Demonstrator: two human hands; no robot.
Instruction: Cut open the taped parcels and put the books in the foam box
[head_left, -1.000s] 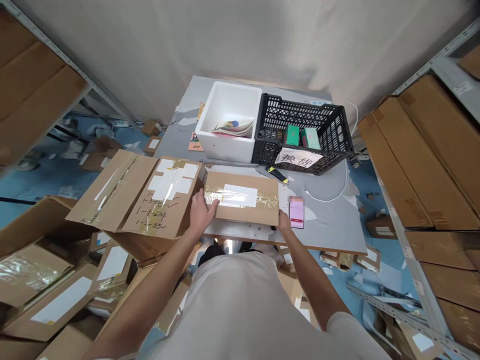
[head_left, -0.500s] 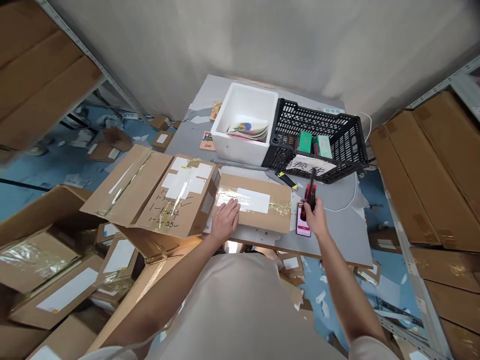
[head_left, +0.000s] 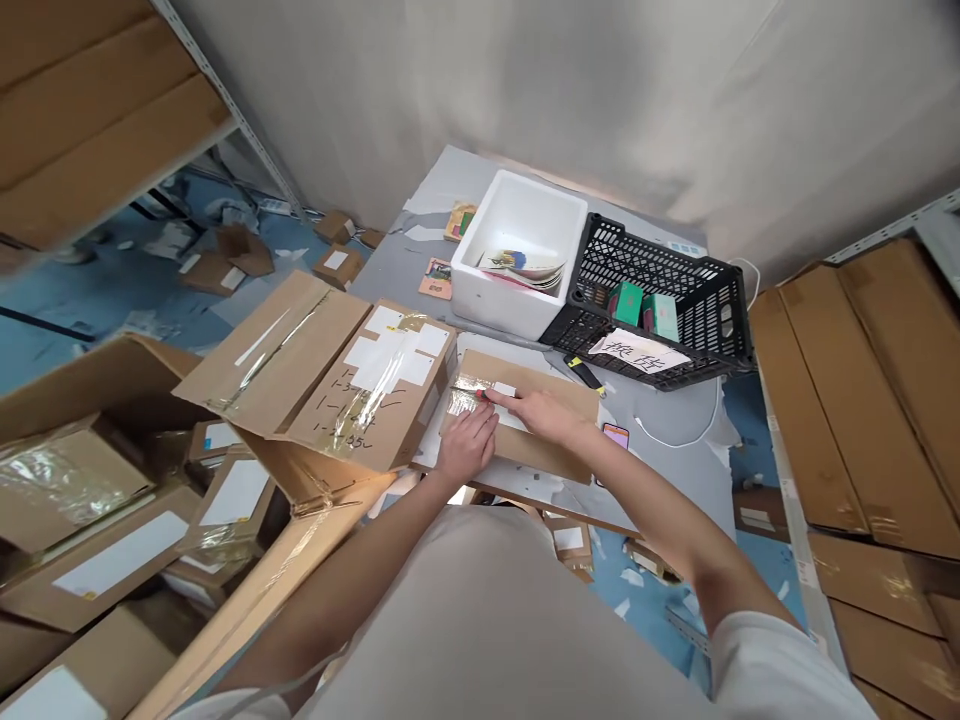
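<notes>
a taped cardboard box (head_left: 517, 444) lies near the worktop's (head_left: 391, 260) front edge. the left hand (head_left: 466, 440) lies on the box's left end, palm down, fingers side by side; the right hand (head_left: 540, 412) pinches a red tool (head_left: 481, 395), its thin dark tip over the tape (head_left: 470, 382). toward the back edge stand a white foam box (head_left: 499, 303) and black crate (head_left: 711, 364).

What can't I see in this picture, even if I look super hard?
All in the head view:
- inside the box: its cardboard top hides it
- the full shape of the red tool: the right hand covers some
- part of the phone: behind the right forearm
- writing on the white label: too small
</notes>
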